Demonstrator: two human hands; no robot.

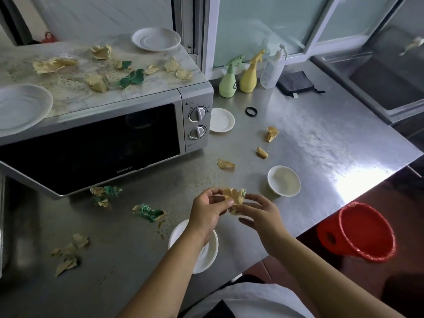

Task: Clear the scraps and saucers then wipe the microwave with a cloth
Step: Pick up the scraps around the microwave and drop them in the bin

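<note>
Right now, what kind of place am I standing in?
Probably a kitchen or pantry: a microwave sits on a stainless steel counter, with saucers and spray bottles nearby.

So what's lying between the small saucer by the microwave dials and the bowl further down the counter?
Head view: three tan scraps lie between saucer and bowl.

Kitchen, utility type. You stand at a steel counter (321, 138) with a microwave (110, 134) at its left end. Spray bottles (249, 76) and a folded cloth (296, 82) line the back edge under sliding windows (263, 26). Saucers (221, 120) sit on the counter; a steel sink (387, 88) adjoins the right corner.
</note>
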